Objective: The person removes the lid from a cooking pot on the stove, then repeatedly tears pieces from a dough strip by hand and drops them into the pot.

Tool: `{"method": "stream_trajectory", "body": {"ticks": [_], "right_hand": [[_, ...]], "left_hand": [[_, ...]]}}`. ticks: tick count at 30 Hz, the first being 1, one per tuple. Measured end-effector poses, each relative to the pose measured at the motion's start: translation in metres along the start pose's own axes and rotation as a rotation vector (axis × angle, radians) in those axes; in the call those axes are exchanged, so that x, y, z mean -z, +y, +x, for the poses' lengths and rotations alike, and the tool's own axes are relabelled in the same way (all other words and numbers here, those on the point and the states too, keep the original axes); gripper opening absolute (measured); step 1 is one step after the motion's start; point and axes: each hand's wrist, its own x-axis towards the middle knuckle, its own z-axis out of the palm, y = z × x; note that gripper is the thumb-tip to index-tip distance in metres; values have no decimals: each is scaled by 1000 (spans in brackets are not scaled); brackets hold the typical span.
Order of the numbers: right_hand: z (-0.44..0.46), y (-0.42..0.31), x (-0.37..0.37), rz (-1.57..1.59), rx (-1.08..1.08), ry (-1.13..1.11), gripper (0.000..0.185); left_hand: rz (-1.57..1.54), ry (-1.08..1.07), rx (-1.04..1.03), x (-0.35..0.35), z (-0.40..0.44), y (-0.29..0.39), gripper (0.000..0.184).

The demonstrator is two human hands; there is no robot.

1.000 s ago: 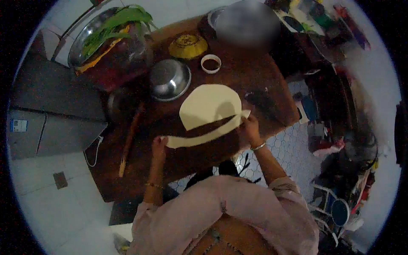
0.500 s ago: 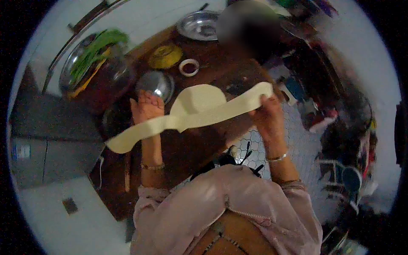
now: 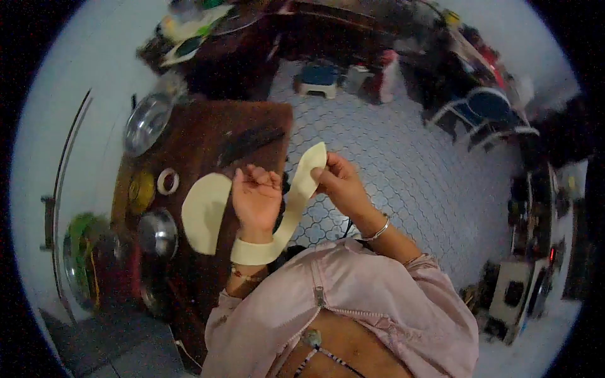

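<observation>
Your right hand (image 3: 343, 186) pinches the upper end of the pale dough strip (image 3: 297, 205) between thumb and fingers; the strip's lower part crosses your left wrist (image 3: 255, 231). Your left hand (image 3: 257, 200) is palm up, fingers loosely curled. Beside it, the dough sheet (image 3: 205, 214) lies on the bench (image 3: 195, 138).

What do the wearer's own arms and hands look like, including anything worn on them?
The left hand and right hand are bare, without gloves. A thin bracelet, too blurred for detail, circles the left wrist, and a silver-coloured bangle circles the right. Pale pink sleeves leave part of each forearm uncovered.
</observation>
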Motion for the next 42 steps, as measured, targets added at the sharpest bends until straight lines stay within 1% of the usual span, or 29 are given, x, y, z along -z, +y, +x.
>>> {"method": "stream_trajectory", "body": {"ticks": [1, 2, 4, 5, 6, 8, 9, 11, 12, 14, 15, 16, 17, 19, 22, 24, 25, 26, 28, 29, 32, 33, 34, 36, 37, 39, 40, 41, 42], "right_hand": [[-7, -6, 16, 23, 2, 53, 20], [-17, -15, 38, 27, 28, 98, 20], [-36, -32, 93, -74, 43, 63, 21], [-48, -40, 114, -172, 64, 122, 22], [-63, -46, 132, -174, 76, 152, 22], [-92, -49, 161, -335, 81, 192, 23], [-108, -51, 191, -383, 118, 209, 23], [-139, -51, 217, -435, 167, 332, 23], [-153, -61, 245, -482, 173, 414, 23], [-169, -73, 292, -522, 152, 477, 25], [-177, -85, 316, -552, 225, 550, 25], [-174, -88, 298, -598, 295, 599, 25], [-199, -91, 322, -617, 323, 684, 25], [-215, -99, 339, -633, 257, 699, 25], [-190, -117, 381, -731, 280, 837, 22], [-191, -148, 464, -686, 296, 915, 21], [-189, -148, 475, -654, 314, 950, 20], [-186, -145, 490, -651, 319, 971, 20], [-188, -174, 530, -540, 304, 1045, 21], [-192, -187, 546, -574, 273, 1084, 20], [-203, -223, 597, -578, 350, 1196, 16], [-207, -231, 617, -597, 289, 1247, 15], [-213, -239, 635, -594, 288, 1260, 15], [-227, -246, 661, -416, 337, 1368, 12], [-234, -247, 683, -314, 406, 1346, 11], [-254, -255, 717, -310, 441, 1402, 11], [-264, -264, 738, -309, 474, 1437, 12], [-277, -272, 757, -310, 474, 1448, 12], [-291, -279, 775, -297, 436, 1477, 12]], "left_hand": [[168, 94, 11, 0, 10, -26, 26], [179, 85, 60, -3, 18, -55, 26], [573, 126, 155, -9, 34, -120, 29], [650, 22, 211, -8, 43, -149, 33], [652, 9, 240, -7, 42, -175, 33], [759, -112, 384, -5, 37, -219, 37], [770, -132, 420, 0, 37, -252, 37], [865, -58, 449, 14, 25, -293, 30], [911, -36, 490, 16, 31, -331, 27], [1007, -102, 549, 12, 40, -384, 21], [1149, -211, 524, 9, 49, -410, 20], [1205, -305, 527, 8, 48, -418, 19], [1257, -400, 523, 7, 46, -428, 18], [1150, -233, 638, 5, 52, -459, 15], [1094, -282, 725, -1, 93, -499, 13], [1143, -285, 769, -5, 139, -586, 12], [1181, -273, 773, -2, 149, -597, 12], [1186, -286, 789, 11, 166, -611, 12], [1110, -423, 906, 5, 202, -664, 12], [1091, -503, 948, 0, 212, -685, 10], [1112, -488, 977, -26, 229, -756, 8], [1111, -493, 987, -26, 236, -780, 8], [1090, -500, 1000, -23, 244, -805, 8], [1076, -513, 1035, -19, 250, -847, 8], [1072, -509, 1065, -18, 253, -873, 9], [1063, -512, 1105, -14, 252, -922, 9], [1109, -567, 1140, -13, 252, -950, 10], [1156, -621, 1174, -11, 250, -977, 12], [1152, -620, 1184, -8, 248, -1004, 12]]}}
